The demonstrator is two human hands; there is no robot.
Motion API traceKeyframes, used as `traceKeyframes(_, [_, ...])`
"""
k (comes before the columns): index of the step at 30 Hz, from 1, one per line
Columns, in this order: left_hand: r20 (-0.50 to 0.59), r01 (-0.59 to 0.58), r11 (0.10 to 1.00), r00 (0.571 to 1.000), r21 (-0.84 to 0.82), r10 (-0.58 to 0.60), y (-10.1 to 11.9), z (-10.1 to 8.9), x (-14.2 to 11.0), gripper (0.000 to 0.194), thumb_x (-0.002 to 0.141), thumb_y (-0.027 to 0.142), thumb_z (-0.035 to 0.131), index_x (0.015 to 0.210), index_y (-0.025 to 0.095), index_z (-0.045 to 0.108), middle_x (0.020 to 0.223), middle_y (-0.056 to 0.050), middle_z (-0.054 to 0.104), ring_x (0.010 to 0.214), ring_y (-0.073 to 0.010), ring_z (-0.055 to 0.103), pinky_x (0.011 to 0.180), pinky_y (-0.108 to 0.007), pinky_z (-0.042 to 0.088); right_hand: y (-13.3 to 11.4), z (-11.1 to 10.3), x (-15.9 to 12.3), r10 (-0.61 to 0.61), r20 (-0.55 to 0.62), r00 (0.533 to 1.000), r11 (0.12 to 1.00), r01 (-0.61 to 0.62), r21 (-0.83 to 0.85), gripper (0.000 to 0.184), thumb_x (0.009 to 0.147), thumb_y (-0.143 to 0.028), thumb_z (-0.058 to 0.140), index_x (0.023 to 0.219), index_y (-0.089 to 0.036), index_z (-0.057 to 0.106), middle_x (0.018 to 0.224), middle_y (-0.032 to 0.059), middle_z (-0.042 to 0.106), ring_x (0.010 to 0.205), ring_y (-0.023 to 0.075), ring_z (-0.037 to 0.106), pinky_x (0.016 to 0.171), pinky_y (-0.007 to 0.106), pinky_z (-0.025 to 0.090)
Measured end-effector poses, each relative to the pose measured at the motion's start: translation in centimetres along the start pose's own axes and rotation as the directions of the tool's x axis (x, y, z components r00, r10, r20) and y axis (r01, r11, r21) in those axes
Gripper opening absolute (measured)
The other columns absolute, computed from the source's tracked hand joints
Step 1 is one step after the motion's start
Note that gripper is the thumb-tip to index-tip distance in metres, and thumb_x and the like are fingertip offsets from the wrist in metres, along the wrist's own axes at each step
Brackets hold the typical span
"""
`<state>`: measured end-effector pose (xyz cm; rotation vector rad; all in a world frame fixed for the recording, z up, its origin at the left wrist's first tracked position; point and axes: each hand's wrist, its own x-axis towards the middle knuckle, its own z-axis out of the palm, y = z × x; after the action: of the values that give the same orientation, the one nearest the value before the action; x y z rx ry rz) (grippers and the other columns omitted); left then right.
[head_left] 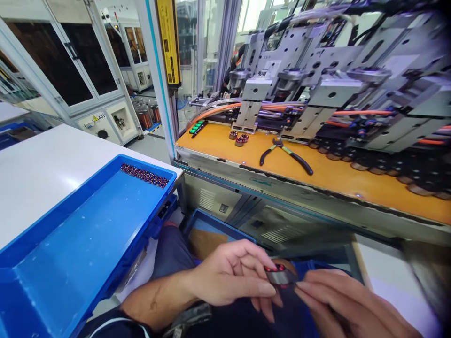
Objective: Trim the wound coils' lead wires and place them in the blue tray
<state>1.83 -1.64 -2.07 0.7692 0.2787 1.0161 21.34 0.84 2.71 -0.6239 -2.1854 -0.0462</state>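
Low in the middle of the head view, my left hand [234,277] grips a small motor stator [279,277] between thumb and fingers. The part has a grey metal side and red and dark windings along its top. My right hand [343,300] comes in from the lower right, thumb and fingertips pinched together beside the stator's right edge. What sits in that pinch is too small and blurred to make out. Both hands are over my lap.
On the left white table, a blue tray [88,234] has rows of small stators [144,175] along its far end. An orange machine bench [218,134] carries pliers [282,152], a few loose stators [241,139] and a dark pen [199,129]. Metal fixtures stand behind.
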Motion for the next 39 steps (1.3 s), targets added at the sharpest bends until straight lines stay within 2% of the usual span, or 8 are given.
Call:
traceKeyframes(5, [-0.064,-0.222,0.974,0.974,-0.048,0.219,1.1,1.4,0.1,0.029,0.065,0.005,0.084,0.083,0.015,0.063,0.112,-0.005,0.07,0.094,-0.0173,0.074,0.081,-0.027,0.058,-0.8,-0.2,0.8,0.051,-0.052,0.997,0.994,-0.055,-0.091,0.014,0.096,-0.017,0.052,0.087,-0.018,0.062,0.074,0.0028,0.066,0.064,0.013,0.065,0.062,0.024,0.052])
traceKeyframes(9, [-0.137,-0.204,0.966,0.973,-0.156,0.183,1.7,1.9,0.5,0.035,0.059,0.008,0.089,0.081,0.016,0.063,0.103,-0.005,0.075,0.108,-0.0232,0.07,0.093,-0.036,0.054,-1.1,-0.5,0.5,0.06,-0.02,0.998,0.998,-0.06,-0.033,0.012,0.094,-0.014,0.055,0.088,-0.02,0.063,0.075,0.0015,0.067,0.066,0.0146,0.067,0.064,0.026,0.054])
traceKeyframes(12, [-0.185,0.001,0.987,0.982,-0.16,-0.031,1.2,1.4,0.8,0.039,0.065,0.035,0.087,0.091,0.013,0.068,0.093,-0.008,0.074,0.092,-0.0198,0.072,0.084,-0.031,0.053,-1.0,-0.9,0.4,-0.009,0.004,1.0,0.999,0.009,0.034,0.016,0.096,-0.014,0.051,0.087,-0.02,0.062,0.072,0.0012,0.067,0.064,0.0132,0.066,0.063,0.024,0.055])
traceKeyframes(17, [0.03,0.348,0.937,0.937,-0.016,-0.348,0.4,0.6,0.5,0.057,0.068,0.063,0.075,0.082,0.009,0.068,0.056,-0.004,0.064,0.047,-0.0127,0.059,0.05,-0.023,0.043,-1.1,-1.0,1.5,-0.024,0.055,0.998,0.995,0.019,0.101,0.017,0.1,-0.017,0.047,0.09,-0.02,0.06,0.071,0.0009,0.067,0.063,0.0108,0.065,0.059,0.022,0.054])
traceKeyframes(24, [-0.178,0.04,0.981,0.984,0.19,-0.005,1.7,1.7,0.3,0.032,0.082,0.021,0.074,0.113,0.022,0.066,0.075,0.0,0.071,0.057,-0.0102,0.069,0.052,-0.017,0.052,-1.1,-0.7,1.7,0.079,-0.053,0.995,0.995,-0.075,0.072,0.013,0.097,-0.011,0.049,0.091,-0.015,0.06,0.074,0.0025,0.066,0.066,0.0121,0.063,0.061,0.024,0.055])
traceKeyframes(30, [-0.173,-0.15,0.979,0.97,0.138,0.173,2.0,2.0,0.9,0.019,0.069,0.016,0.083,0.077,0.022,0.068,0.113,0.0,0.071,0.105,-0.0236,0.071,0.09,-0.035,0.057,-0.9,-0.5,1.3,0.302,-0.094,0.949,0.935,-0.275,0.224,0.011,0.092,-0.008,0.054,0.087,-0.015,0.061,0.075,0.0026,0.064,0.069,0.0113,0.06,0.064,0.022,0.053])
traceKeyframes(34, [-0.15,-0.026,0.995,0.988,0.094,0.04,2.1,2.1,1.7,0.031,0.074,0.041,0.08,0.097,0.022,0.069,0.106,-0.006,0.073,0.109,-0.0234,0.067,0.09,-0.032,0.054,-0.5,-0.9,1.3,0.211,-0.066,0.975,0.922,-0.176,0.344,0.012,0.094,-0.01,0.052,0.086,-0.015,0.06,0.075,0.0029,0.063,0.072,0.0115,0.061,0.068,0.023,0.054])
traceKeyframes(39, [-0.018,0.245,0.952,0.969,0.184,-0.245,1.5,1.9,1.8,0.039,0.086,0.05,0.065,0.098,0.013,0.066,0.07,-0.005,0.07,0.063,-0.0141,0.066,0.062,-0.024,0.05,0.1,-1.3,1.0,0.146,-0.078,0.986,0.932,-0.111,0.346,0.016,0.097,-0.013,0.05,0.086,-0.014,0.061,0.075,0.0043,0.063,0.07,0.0101,0.061,0.067,0.021,0.053])
